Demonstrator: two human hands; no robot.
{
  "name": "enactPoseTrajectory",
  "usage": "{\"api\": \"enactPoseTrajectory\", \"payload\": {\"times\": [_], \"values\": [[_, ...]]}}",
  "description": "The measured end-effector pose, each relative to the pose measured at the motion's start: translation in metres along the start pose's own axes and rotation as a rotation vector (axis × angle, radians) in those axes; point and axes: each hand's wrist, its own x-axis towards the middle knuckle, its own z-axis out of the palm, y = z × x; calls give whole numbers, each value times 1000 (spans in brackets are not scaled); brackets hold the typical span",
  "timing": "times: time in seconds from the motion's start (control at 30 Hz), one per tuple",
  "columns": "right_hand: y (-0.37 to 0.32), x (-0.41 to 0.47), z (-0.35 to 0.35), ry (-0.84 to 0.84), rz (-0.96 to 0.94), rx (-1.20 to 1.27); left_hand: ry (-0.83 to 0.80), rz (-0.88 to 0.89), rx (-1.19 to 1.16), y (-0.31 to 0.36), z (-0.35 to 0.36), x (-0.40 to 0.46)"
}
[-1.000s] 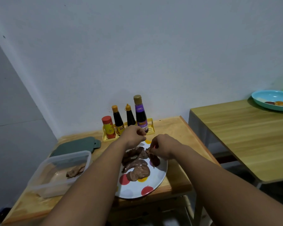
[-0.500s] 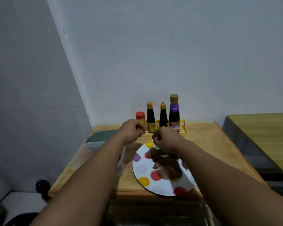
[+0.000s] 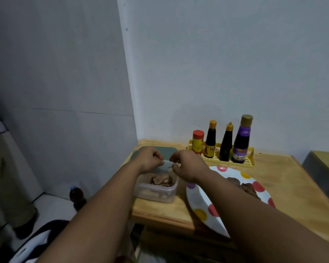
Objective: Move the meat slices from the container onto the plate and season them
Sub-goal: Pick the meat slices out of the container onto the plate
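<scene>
Moved: both hands gone from over the plate to over the container; view swung left, so the plate now sits on the right.
Left hand [image 3: 150, 160]: above the far left part of the container, fingers curled in, grip closed, nothing seen in it.
Right hand [image 3: 186, 168]: above the far right part of the container, fingers bent and a little apart, grip partly open, nothing seen in it.
Container [image 3: 156, 190]: clear plastic box on the worktop, just left of the plate, lid off.
Meat in container [image 3: 160, 179]: a few brown slices lying inside, partly hidden by the hands.
Plate [image 3: 201, 202]: white with red, yellow and purple dots, near the front edge of the worktop.
Meat on plate [image 3: 245, 186]: dark slices, mostly hidden behind the right arm.
Lid [image 3: 167, 151]: dark green, flat, behind the container, partly hidden by the left hand.
Worktop [image 3: 285, 185]: light wood, pushed into the corner of the walls.
Yellow rack [image 3: 245, 162]: at the back by the wall, behind the plate.
Sauce bottles [image 3: 226, 143]: three dark ones standing upright in the rack.
Red-capped jar [image 3: 197, 142]: at the left end of the rack.
In the way: the right arm lies across the plate.
Floor: a dark bottle [image 3: 76, 196] with a blue cap, left of the worktop.
</scene>
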Motion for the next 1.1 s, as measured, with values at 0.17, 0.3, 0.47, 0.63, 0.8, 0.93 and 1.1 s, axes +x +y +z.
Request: {"api": "enactPoseTrajectory", "payload": {"times": [0.17, 0.3, 0.47, 0.63, 0.8, 0.93, 1.1], "values": [[-13, 8, 16, -48, -32, -125, -161, -62, 66, -22, -2, -1], [-17, 11, 22, -93, -16, -211, -339, -62, 51, -25, 0, -3], [-20, 15, 26, -114, -19, -226, -358, -49, 146, -23, 7, -2], [-17, 16, 29, -105, -33, -205, -278, -47, 155, -25, 13, 1], [-17, 17, 31, -122, -44, -198, -212, -36, 187, -28, 14, 2], [-16, 17, 32, -114, -50, -191, -180, -26, 230, -27, 13, 2], [-16, 15, 31, -52, -59, -184, -141, 27, 202, -21, 3, 0]]}}
